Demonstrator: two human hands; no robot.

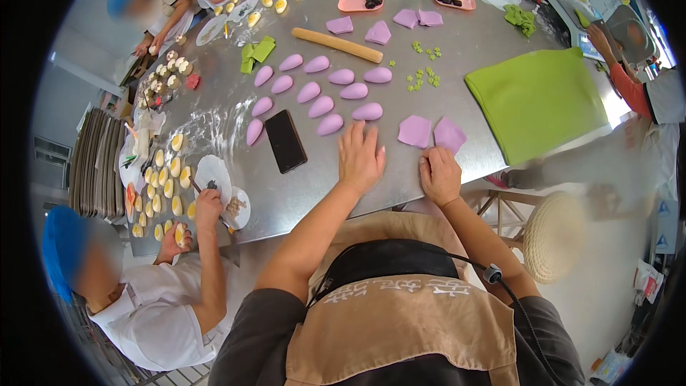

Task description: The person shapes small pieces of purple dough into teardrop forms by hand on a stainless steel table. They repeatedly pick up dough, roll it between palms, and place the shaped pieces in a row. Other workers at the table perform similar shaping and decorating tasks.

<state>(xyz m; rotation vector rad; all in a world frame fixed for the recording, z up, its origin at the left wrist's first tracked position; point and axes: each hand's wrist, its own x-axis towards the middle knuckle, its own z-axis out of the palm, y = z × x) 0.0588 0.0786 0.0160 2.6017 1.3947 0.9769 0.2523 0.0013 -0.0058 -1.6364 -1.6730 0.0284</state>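
My left hand (361,159) lies palm down on the steel table, fingers stretched out, just below a cluster of smooth purple egg-shaped dough pieces (330,125); whatever is under the palm is hidden. Curled closed at the table's near edge, my right hand (440,176) meets the lower edge of a flat purple dough piece (449,134). What its fingers hold, if anything, cannot be seen. A second flat dough piece (414,131) lies beside that one, between my hands. To the left of my left hand rests a black phone (285,141).
A wooden rolling pin (337,45) lies beyond the dough. A green cloth-like sheet (539,104) covers the right side. Pink trays (352,0) hold dark lumps. At left, a co-worker's hand (209,209) works over yellow-and-white pieces (168,187). A round woven stool (554,236) stands at right.
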